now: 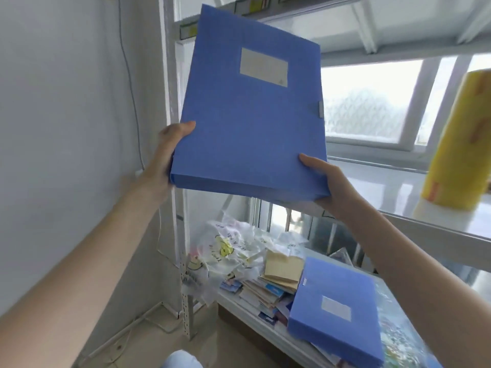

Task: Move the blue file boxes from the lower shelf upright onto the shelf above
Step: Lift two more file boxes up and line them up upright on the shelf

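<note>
Head view shows a blue file box held in the air by both hands, in front of the white metal shelving unit. Its broad face, bearing a grey label, is turned toward the camera and the box is tilted, top edge leaning to the right. A grey clasp tab sits on its right edge. The left hand grips the lower left edge, thumb on the front face, other fingers hidden behind the box. The right hand grips the lower right corner, thumb on the front face, palm beneath the bottom edge. A second blue file box lies flat on the lower shelf, resting on a stack of booklets beside a crumpled plastic bag. On the shelf above, at right, stands a yellow roll.
</note>
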